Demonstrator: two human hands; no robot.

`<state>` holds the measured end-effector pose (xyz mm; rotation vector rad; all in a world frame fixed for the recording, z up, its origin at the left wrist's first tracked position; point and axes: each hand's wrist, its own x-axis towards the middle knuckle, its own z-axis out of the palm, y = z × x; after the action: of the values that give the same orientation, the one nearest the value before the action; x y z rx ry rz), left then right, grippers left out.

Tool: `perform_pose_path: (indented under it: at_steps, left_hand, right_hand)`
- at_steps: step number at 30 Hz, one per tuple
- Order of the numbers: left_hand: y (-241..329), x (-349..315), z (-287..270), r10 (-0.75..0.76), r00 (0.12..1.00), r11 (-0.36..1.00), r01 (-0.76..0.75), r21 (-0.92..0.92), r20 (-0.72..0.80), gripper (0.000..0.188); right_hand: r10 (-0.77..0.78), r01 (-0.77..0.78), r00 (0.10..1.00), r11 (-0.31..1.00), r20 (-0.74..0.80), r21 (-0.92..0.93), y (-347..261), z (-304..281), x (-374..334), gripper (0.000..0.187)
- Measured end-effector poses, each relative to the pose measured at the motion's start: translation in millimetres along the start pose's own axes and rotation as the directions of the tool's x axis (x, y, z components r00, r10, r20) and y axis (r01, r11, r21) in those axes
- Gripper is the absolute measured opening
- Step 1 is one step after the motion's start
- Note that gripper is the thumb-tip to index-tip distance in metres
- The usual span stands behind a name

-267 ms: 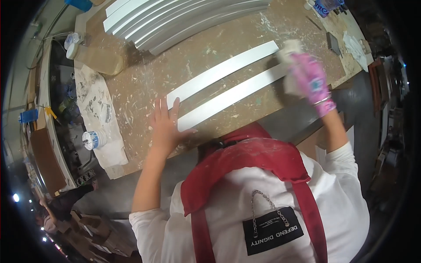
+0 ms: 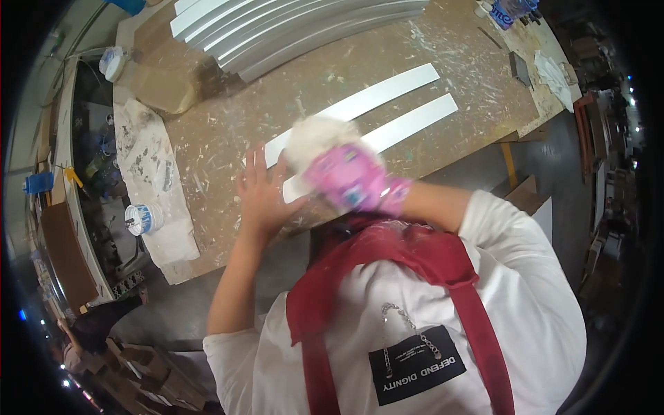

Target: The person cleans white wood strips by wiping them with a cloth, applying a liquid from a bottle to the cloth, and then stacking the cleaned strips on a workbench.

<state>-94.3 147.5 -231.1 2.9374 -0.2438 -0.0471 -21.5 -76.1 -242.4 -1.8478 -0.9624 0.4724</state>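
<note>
Two flat white strips lie side by side on the scuffed brown worktable: the far strip and the near strip. My bare left hand rests at their left ends with its fingers spread, touching them. My right hand, in a pink patterned glove, is blurred by motion and closed on a cream-coloured cloth. That cloth lies over the left part of both strips, close to my left hand, and hides a stretch of them. The gloved fingertips cannot be made out.
A stack of white strips stands at the far edge. To the left are a jug of tan liquid, stained paper and a white cup. A dark block sits far right. Another person is at lower left.
My right hand has swept left with the cloth, from the strips' right ends to near my left hand. My left hand stays at the left ends.
</note>
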Motion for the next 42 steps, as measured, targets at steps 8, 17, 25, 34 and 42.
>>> perform_pose_path:
  at_steps: [8,17,25,34,42]
  left_hand:
    - [7,-4,-26,-0.068,0.997,0.993,0.071,-0.096,0.037,0.084]
    - [39,47,-29,-0.259,0.936,-0.035,0.239,-0.97,0.24,0.039]
    - [1,-24,-106,-0.501,0.846,0.673,0.249,-0.696,-0.182,0.022]
    - [-33,-26,-138,-0.602,0.798,0.383,0.305,-0.872,0.014,0.026]
    - [-30,-2,-93,-0.52,0.79,-0.462,0.059,-0.885,0.324,0.054]
  right_hand:
    - [0.216,-0.608,0.786,0.443,-0.579,-0.659,41,-232,-119,0.035]
    - [0.419,-0.263,0.878,0.826,-0.232,0.499,-68,-81,9,0.045]
    - [0.053,0.014,0.983,0.932,-0.174,0.361,-63,-23,37,0.041]
    - [0.058,-0.076,0.997,0.909,0.055,0.411,-88,-55,72,0.091]
    - [-0.013,-0.484,0.872,0.133,0.49,0.865,-55,23,53,0.048]
